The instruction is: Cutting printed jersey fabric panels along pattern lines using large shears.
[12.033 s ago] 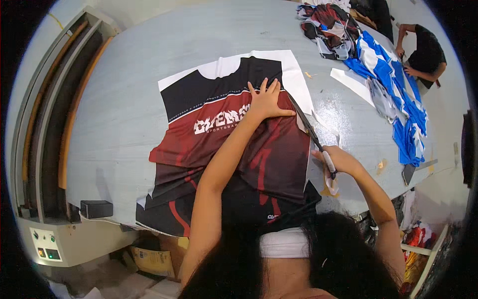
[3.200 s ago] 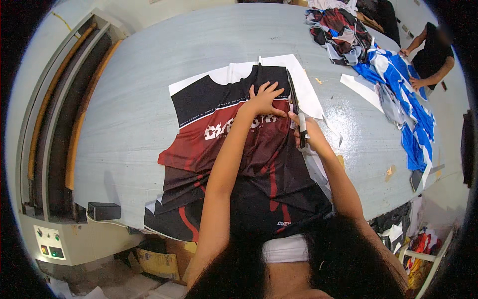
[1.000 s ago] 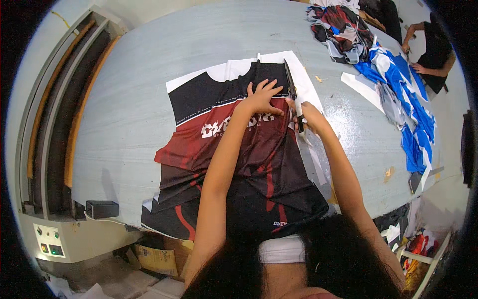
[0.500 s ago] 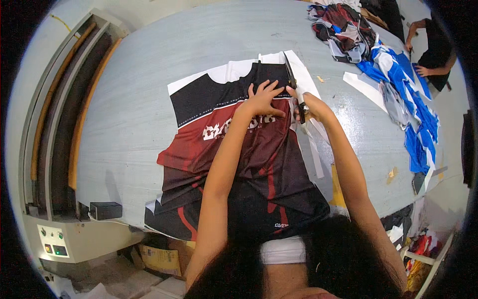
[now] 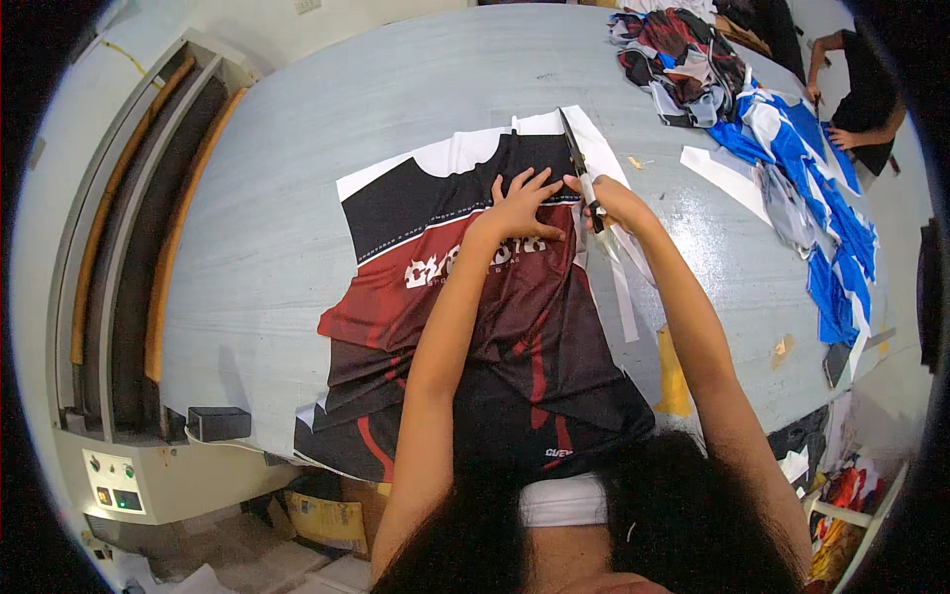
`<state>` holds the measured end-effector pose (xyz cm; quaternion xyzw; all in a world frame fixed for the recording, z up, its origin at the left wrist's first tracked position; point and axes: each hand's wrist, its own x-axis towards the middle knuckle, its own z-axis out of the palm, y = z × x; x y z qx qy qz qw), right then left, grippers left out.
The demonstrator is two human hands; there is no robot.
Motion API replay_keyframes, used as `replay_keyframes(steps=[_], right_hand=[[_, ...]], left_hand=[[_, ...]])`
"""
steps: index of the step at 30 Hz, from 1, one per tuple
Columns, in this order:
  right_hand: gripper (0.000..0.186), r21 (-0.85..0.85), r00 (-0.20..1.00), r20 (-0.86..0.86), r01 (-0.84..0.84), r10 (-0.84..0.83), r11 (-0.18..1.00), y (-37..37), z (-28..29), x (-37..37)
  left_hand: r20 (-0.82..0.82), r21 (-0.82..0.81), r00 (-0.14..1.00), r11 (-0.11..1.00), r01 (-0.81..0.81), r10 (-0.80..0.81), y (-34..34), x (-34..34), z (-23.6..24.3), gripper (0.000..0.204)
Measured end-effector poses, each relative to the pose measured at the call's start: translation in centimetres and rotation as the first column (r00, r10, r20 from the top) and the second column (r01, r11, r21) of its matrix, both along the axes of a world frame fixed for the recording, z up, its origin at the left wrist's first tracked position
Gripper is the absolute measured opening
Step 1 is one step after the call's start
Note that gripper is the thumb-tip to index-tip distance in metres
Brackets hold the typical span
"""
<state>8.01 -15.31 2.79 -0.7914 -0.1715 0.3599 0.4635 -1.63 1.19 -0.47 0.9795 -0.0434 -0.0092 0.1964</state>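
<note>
A black and dark red jersey panel (image 5: pixel 396 322) with white edging lies wrinkled on the table in front of me. My left hand (image 5: pixel 517 213) rests on its upper part, palm down with the fingers spread. At the panel's right edge, my right hand (image 5: pixel 616 203) grips a pair of scissors (image 5: pixel 574 147). Their long blades point away from me along the border between black cloth and a white margin (image 5: pixel 602 150). Part of the handles is hidden by my fingers. A narrow white strip (image 5: pixel 623 297) of cut-off material trails below the right hand.
The pale grey table (image 5: pixel 267 228) carries a blue and white cloth heap (image 5: pixel 792 168) and a dark red and black heap (image 5: pixel 683 59) at right. A co-worker's hand (image 5: pixel 843 139) touches the far right side. A black box (image 5: pixel 220 424) sits at the left edge, near a roller machine (image 5: pixel 129 247).
The scissors have turned slightly, their tips now leaning a little more to the left. My left hand stays spread on the panel, and the whole view has shifted slightly.
</note>
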Motion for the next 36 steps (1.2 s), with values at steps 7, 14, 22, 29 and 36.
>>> replay_keyframes(steps=[7,14,22,29,36], right_hand=[[0.038,0.201,0.991,-0.105,0.103,-0.083,0.974,-2.7,-0.9,-1.2],[0.034,0.060,0.981,-0.106,0.167,-0.160,0.984,-12.9,0.1,-4.0],[0.034,0.276,0.866,-0.224,0.496,-0.446,0.823,-27.0,-0.3,-3.1],[0.029,0.655,0.654,-0.755,0.750,0.050,0.093,-25.3,-1.8,-7.8],[0.027,0.732,0.784,-0.618,0.602,-0.062,0.317,-25.2,-0.8,-9.4]], left_hand=[[0.061,-0.002,0.997,0.999,0.037,-0.037,-0.2,0.0,-0.4,0.092],[0.036,0.061,0.999,0.998,0.006,-0.008,0.5,-0.6,0.4,0.088],[0.086,-0.222,0.995,0.972,0.075,-0.057,-0.4,0.2,1.0,0.075],[0.340,0.215,0.938,0.965,-0.151,0.071,-1.7,0.7,-1.8,0.079],[-0.231,0.111,0.910,0.920,0.375,-0.343,-8.1,-0.6,2.6,0.084]])
